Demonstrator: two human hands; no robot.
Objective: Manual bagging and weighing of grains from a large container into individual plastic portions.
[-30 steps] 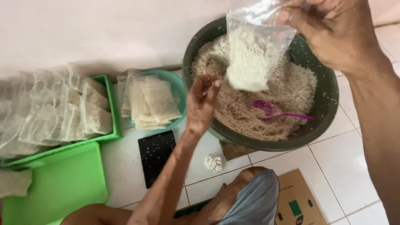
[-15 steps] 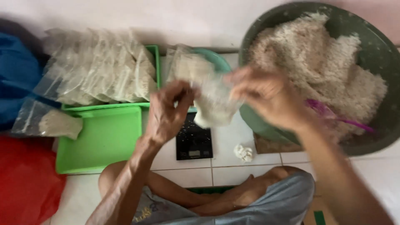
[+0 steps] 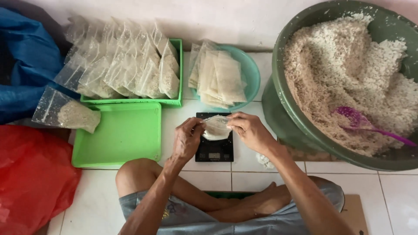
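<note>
Your left hand (image 3: 188,140) and right hand (image 3: 249,130) both pinch the filled clear bag (image 3: 216,127), probably resting on the black scale (image 3: 214,150) so it reads weight.

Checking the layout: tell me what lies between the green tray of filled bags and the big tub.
Head view: a teal bowl holding flat empty bags.

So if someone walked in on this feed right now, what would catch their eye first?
Probably the big green tub on the right, heaped with pale crumbly grain, a purple scoop lying in it. Next, in the centre, the left hand and right hand together holding a small filled clear bag over a black scale. At upper left, a green tray is packed with filled bags.
</note>
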